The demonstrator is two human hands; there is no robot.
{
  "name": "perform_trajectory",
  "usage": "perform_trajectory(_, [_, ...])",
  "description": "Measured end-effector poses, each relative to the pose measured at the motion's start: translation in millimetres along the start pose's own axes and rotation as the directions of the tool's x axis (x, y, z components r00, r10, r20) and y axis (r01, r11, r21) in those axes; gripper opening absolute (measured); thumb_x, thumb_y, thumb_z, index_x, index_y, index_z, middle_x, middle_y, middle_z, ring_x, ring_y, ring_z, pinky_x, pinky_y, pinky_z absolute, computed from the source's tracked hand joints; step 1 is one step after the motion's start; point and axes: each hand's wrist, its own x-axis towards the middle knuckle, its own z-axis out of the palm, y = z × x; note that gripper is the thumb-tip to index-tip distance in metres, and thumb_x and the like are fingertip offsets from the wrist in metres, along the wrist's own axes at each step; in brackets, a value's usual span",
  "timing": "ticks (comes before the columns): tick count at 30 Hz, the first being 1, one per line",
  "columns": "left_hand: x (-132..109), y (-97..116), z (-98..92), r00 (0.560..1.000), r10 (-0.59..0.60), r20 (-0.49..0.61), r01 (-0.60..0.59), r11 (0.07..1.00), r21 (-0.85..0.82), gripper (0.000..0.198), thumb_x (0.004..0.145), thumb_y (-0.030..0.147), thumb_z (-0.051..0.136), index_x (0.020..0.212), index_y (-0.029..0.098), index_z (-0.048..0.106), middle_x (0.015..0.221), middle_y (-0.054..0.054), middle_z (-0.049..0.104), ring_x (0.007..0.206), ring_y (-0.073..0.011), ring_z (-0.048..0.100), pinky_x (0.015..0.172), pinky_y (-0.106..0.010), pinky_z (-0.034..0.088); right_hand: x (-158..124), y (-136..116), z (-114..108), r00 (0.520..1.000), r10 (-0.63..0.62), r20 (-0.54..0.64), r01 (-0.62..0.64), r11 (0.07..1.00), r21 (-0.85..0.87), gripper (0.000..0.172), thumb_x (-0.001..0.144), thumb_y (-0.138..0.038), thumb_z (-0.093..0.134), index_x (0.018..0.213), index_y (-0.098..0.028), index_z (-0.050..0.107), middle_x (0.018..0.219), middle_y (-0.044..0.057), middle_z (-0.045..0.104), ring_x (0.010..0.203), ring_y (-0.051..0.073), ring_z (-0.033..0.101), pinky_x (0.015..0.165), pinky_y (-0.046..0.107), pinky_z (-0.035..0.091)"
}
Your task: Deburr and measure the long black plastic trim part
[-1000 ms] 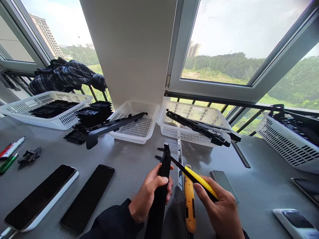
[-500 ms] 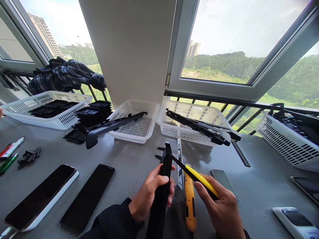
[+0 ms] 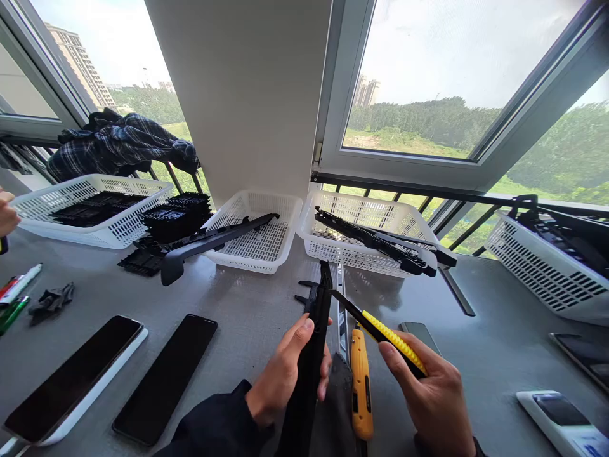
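Observation:
My left hand (image 3: 284, 368) is closed around a long black plastic strip (image 3: 314, 346), which points away from me with its lower end leaving the view. In my right hand (image 3: 435, 393) is a yellow and black utility knife (image 3: 391, 336), its tip beside the strip's upper part; whether it touches, I cannot tell. Partly hidden behind the strip lies a black caliper (image 3: 309, 293). Between the hands a yellow-handled tool (image 3: 361, 387) rests on the table, near a metal ruler-like strip (image 3: 341, 317).
White baskets (image 3: 280, 263) holding black parts line the table's back. Black parts (image 3: 176, 219) are stacked at left. Two phones (image 3: 166, 377) lie left of my hands, with pens (image 3: 19, 285) beyond. A white device (image 3: 554, 412) sits at right. Another person's hand (image 3: 6, 212) shows at the left edge.
The black strip has turned slightly in my left hand and its tip sits a little higher. The knife has shifted slightly right. Another person's hand has come further into view at left.

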Motion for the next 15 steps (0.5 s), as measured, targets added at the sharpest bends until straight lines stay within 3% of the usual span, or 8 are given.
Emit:
perform_trajectory(7, [-2, 2, 2.0, 0.999, -0.051, 0.014, 0.052, 0.998, -0.036, 0.067, 0.096, 0.075, 0.046, 0.125, 0.016, 0.057, 0.069, 0.002, 0.06, 0.051, -0.013, 0.055, 0.053, -0.026, 0.046, 4, 8, 3, 0.999, -0.045, -0.017, 0.045, 0.998, -0.033, 0.044, 0.091, -0.061, 0.07, 0.102, -0.02, 0.083, 0.087, 0.004, 0.081, 0.069, 0.019, 0.072, 0.061, 0.024, 0.057])
perform_trajectory(15, [0, -3, 2.0, 0.999, -0.04, -0.019, 0.04, 0.998, -0.05, 0.069, 0.096, 0.074, 0.05, 0.126, 0.014, 0.059, 0.067, 0.001, 0.062, 0.047, -0.0138, 0.053, 0.05, -0.026, 0.043, 4, 8, 1, 1.0, -0.027, 0.003, 0.027, 0.998, -0.057, 0.043, 0.092, -0.058, 0.07, 0.106, -0.02, 0.083, 0.091, 0.004, 0.082, 0.069, 0.019, 0.071, 0.061, 0.024, 0.056])
